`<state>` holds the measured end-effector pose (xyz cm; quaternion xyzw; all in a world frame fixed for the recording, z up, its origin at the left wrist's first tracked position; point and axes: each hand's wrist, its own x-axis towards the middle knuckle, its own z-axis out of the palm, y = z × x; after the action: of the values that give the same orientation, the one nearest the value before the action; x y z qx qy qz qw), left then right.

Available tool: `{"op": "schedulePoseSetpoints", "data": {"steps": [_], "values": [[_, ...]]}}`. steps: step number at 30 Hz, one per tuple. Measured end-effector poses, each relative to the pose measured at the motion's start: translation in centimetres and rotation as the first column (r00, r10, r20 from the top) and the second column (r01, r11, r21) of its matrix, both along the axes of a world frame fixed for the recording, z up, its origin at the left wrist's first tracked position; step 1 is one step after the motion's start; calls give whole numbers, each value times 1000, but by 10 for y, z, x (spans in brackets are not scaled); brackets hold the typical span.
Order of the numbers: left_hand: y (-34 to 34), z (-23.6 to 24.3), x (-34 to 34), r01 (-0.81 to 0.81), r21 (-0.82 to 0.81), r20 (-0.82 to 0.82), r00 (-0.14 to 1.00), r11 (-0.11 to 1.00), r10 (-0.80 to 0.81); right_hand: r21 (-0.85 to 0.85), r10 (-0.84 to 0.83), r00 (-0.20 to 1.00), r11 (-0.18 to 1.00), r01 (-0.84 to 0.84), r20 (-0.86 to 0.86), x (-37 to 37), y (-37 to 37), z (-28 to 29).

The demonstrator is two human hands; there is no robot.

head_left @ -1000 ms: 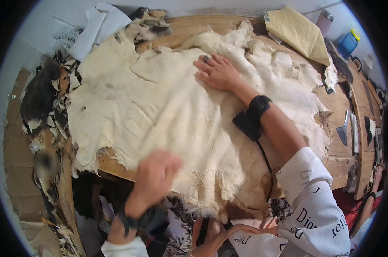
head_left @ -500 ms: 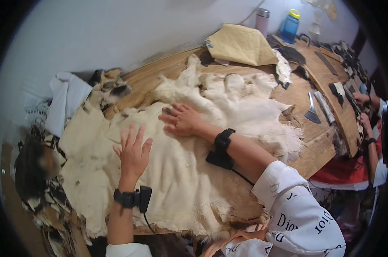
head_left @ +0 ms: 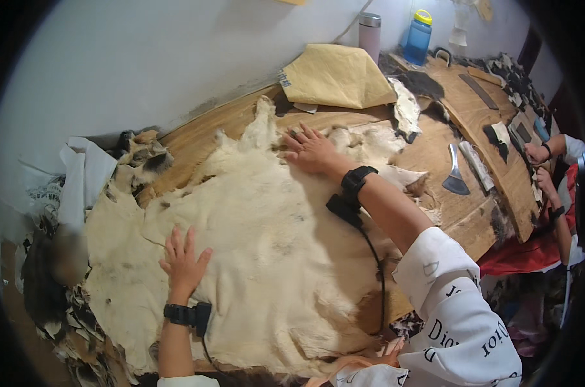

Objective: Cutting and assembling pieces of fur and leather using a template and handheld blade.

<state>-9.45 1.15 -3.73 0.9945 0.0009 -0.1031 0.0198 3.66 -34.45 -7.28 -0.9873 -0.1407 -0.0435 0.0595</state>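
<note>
1. Currently the pale animal hide (head_left: 260, 238) lies spread flesh side up over the wooden workbench (head_left: 473, 116), covering most of its near half.
2. Left hand (head_left: 182, 261): flat on the hide's near-left area, fingers splayed, grasping nothing.
3. Right hand (head_left: 312, 151): palm down on the hide's far edge, fingers extended, nothing clenched.
4. Beyond the hide's far edge: folded tan cloth (head_left: 336, 77), grey flask (head_left: 370, 35), blue bottle (head_left: 419, 37).
5. Right of the hide: metal scraper (head_left: 455, 174) on bare wood.
6. Another person's hands (head_left: 537, 155) work at the bench's far right end.

A flat tan paper package (head_left: 336, 76) lies against the wall.
</note>
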Motion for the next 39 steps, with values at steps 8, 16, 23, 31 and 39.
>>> {"op": "schedulePoseSetpoints", "data": {"steps": [8,16,23,31,39], "values": [[-65,31,-71,216,-44,-213,952,975,-220,108,103,992,990,-95,-73,-129,-40,23],[-65,17,-77,204,-41,-78,975,978,-207,13,-175,984,984,175,-14,-145,-144,15],[-84,33,-167,366,-84,-143,916,927,-374,235,-290,956,933,273,44,-73,-196,73],[-55,35,-238,204,-145,-135,965,968,-224,372,-358,921,884,282,154,49,-246,46],[24,94,-170,-177,-580,359,821,795,444,636,-344,911,655,407,-228,75,-261,10]]}}
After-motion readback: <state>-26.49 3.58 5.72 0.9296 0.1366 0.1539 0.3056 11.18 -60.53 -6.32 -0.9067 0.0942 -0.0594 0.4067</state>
